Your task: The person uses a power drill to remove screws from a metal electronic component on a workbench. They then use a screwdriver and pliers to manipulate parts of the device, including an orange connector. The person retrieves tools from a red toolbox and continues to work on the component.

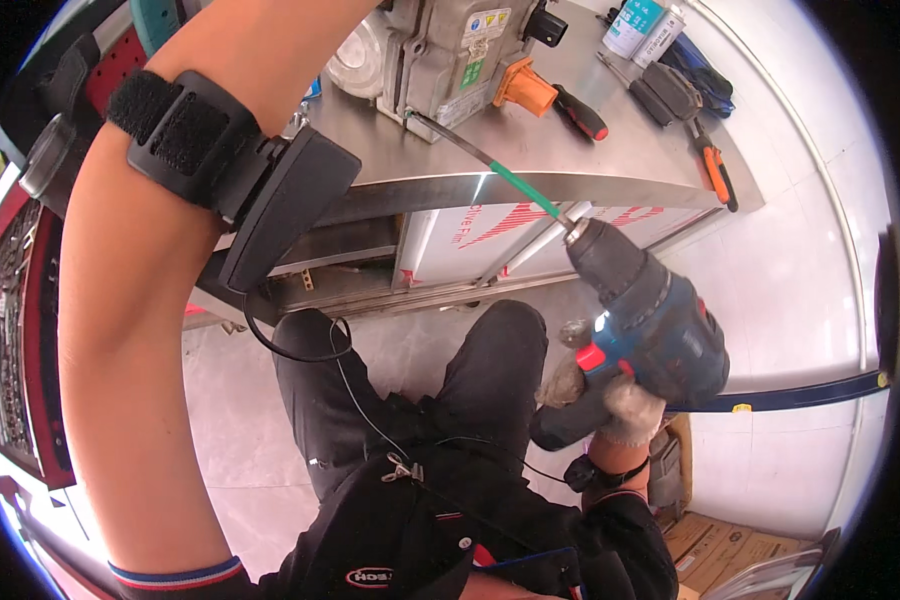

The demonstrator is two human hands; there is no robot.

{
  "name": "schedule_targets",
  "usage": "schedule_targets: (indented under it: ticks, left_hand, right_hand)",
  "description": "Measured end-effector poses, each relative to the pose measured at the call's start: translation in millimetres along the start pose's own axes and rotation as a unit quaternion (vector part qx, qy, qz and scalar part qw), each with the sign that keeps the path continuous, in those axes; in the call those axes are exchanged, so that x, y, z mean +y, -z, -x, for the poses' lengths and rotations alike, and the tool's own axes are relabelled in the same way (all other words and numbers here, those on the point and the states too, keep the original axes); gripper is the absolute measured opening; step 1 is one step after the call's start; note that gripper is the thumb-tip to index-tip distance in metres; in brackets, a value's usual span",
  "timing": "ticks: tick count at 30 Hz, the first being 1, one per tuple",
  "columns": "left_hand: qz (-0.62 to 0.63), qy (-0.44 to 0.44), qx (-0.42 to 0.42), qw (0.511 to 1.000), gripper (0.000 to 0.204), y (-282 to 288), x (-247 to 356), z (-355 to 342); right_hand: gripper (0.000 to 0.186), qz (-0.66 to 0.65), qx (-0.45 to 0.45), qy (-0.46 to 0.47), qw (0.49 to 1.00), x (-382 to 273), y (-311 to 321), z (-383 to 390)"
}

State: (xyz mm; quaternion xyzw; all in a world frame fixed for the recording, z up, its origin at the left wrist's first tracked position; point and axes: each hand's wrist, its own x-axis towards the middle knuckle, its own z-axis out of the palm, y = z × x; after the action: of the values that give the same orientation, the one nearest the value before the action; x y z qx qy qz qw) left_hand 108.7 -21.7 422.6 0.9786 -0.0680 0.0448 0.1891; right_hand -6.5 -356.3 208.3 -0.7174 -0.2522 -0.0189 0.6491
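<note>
My right hand, in a pale glove, is wrapped round the handle of a blue and black cordless drill. A long bit with a green sleeve runs from its chuck up and left. The bit's tip meets the lower front of a grey metal housing on the workbench. On the housing's right side is an orange connector. My left forearm, with a black strapped-on device, reaches up past the housing's left side. The left hand lies beyond the top edge, out of view.
On the steel workbench lie a red and black screwdriver, orange-handled pliers and a dark tool. Cans stand at the back right. A red tool cabinet is at left, cardboard boxes at lower right.
</note>
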Motion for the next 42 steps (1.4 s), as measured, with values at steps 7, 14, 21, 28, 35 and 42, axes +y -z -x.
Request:
schedule_targets:
  ticks: [7, 14, 21, 28, 35, 42]
  left_hand:
    - [-0.001, -0.011, 0.011, 1.000, 0.067, -1, 0, -4]
    - [-0.004, -0.016, 0.021, 1.000, 0.068, -1, 2, -7]
    - [-0.010, -0.008, 0.027, 1.000, 0.068, -2, 3, -11]
    - [-0.014, -0.001, 0.034, 0.999, 0.068, -4, 1, -9]
    - [-0.013, 0.010, 0.037, 0.999, 0.069, -6, 1, -2]
    - [-0.002, 0.024, 0.038, 0.999, 0.069, -8, 3, 0]
  right_hand:
    - [0.034, 0.010, -0.065, -0.075, 0.995, -15, -9, 10]
    - [0.068, -0.198, -0.103, -0.080, 0.972, 1, -10, 14]
    - [0.035, 0.052, -0.132, -0.113, 0.983, -15, -10, 20]
    - [0.035, -0.001, -0.158, -0.189, 0.969, 1, 4, 26]
    - [0.033, -0.011, -0.120, -0.148, 0.982, 34, 4, 35]
    - [0.031, 0.049, -0.174, -0.079, 0.980, 19, 5, 27]
